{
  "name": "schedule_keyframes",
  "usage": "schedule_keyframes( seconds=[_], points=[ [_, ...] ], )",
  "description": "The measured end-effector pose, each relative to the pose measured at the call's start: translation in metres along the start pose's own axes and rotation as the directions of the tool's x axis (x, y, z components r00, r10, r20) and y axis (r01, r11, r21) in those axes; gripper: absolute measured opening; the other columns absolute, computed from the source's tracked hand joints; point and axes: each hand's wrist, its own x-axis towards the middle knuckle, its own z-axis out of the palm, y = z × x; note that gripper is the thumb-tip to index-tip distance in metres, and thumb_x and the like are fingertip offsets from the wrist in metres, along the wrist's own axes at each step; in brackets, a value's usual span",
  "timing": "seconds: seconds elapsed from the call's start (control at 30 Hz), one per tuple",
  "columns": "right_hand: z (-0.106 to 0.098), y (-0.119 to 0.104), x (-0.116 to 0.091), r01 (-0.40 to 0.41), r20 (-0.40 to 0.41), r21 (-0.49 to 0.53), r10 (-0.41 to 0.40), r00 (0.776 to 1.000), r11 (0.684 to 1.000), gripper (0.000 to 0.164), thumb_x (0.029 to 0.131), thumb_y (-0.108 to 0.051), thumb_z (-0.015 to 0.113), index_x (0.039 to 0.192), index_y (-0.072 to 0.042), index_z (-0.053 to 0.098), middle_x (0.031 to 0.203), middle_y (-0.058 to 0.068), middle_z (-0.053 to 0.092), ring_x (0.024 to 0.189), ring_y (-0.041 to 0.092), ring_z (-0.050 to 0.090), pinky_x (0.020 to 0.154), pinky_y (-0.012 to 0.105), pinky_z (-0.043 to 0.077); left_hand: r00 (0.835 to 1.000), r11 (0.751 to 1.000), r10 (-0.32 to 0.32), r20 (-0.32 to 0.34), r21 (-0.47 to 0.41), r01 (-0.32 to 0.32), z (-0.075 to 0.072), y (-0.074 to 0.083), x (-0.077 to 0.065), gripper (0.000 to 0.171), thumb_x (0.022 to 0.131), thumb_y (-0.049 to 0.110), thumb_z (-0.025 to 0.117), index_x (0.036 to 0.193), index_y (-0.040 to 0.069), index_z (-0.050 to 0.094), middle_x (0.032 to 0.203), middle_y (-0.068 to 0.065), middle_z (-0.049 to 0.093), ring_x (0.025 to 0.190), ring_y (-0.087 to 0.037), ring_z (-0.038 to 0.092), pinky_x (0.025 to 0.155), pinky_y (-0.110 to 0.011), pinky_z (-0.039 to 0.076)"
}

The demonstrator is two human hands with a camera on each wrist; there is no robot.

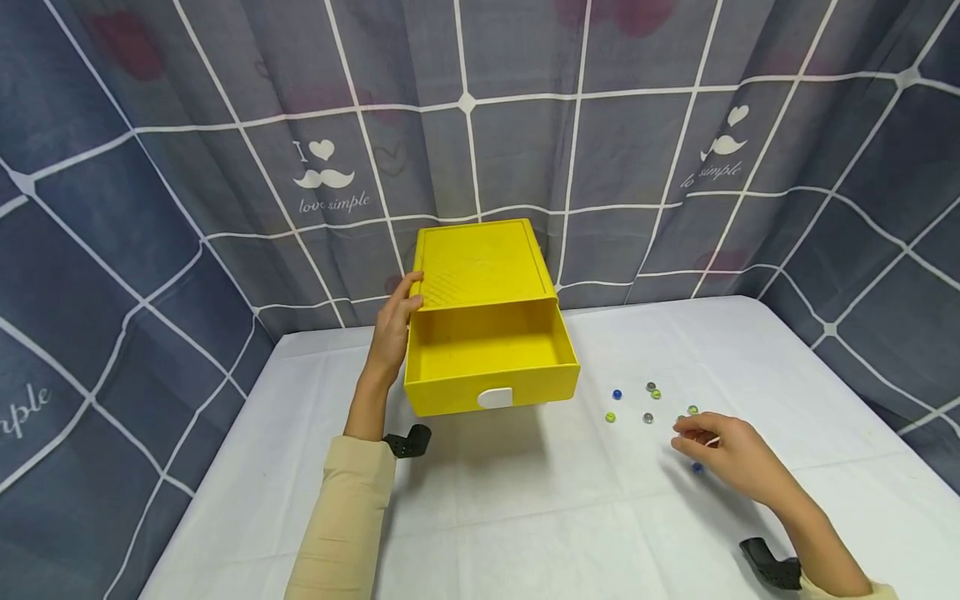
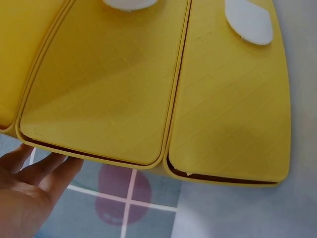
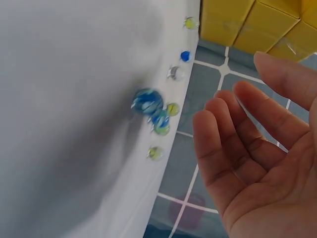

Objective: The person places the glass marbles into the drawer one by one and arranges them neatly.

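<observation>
A yellow drawer unit stands on the white cloth, its top drawer pulled out and bare inside, with a white handle. My left hand rests against the unit's left side, fingertips at its upper edge. In the left wrist view the fingers lie along that side, next to a closed lower drawer. My right hand hovers over the cloth at the right with loosely bent fingers and holds nothing. Beneath and beyond it lie small glass marbles, including a blue marble and a large blue swirled one.
Further marbles are scattered between the unit and my right hand: a blue one, a yellow-green one and a clear grey one. A dark checked curtain hangs behind and at both sides of the table.
</observation>
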Motion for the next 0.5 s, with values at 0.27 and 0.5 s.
schedule_keyframes(
  seconds=[0.27, 0.5],
  points=[
    [-0.001, 0.013, -0.014, -0.094, 0.037, -0.056, 0.097, 0.995, 0.994, 0.022, 0.084, -0.016, 0.078, 0.099, -0.002, 0.073, 0.084, -0.005, 0.065, 0.075, 0.007, 0.057, 0.067, 0.027, 0.05, 1.0, 1.0, -0.003, 0.001, 0.004, 0.003, 0.0, 0.001, -0.001, 0.053, 0.1, 0.035, 0.038, 0.149, 0.016, 0.043, 0.156, -0.004, 0.033, 0.141, -0.022, 0.03, 0.114, -0.048, 0.022],
    [0.002, 0.019, -0.022, -0.115, 0.07, -0.018, 0.116, 0.991, 0.993, 0.024, 0.085, -0.014, 0.076, 0.104, 0.001, 0.072, 0.086, -0.004, 0.066, 0.075, 0.004, 0.057, 0.067, 0.026, 0.049, 1.0, 1.0, -0.007, -0.004, 0.007, 0.007, 0.001, 0.002, -0.001, 0.053, 0.1, 0.034, 0.038, 0.149, 0.016, 0.043, 0.157, -0.002, 0.032, 0.142, -0.02, 0.029, 0.114, -0.046, 0.021]
  ],
)
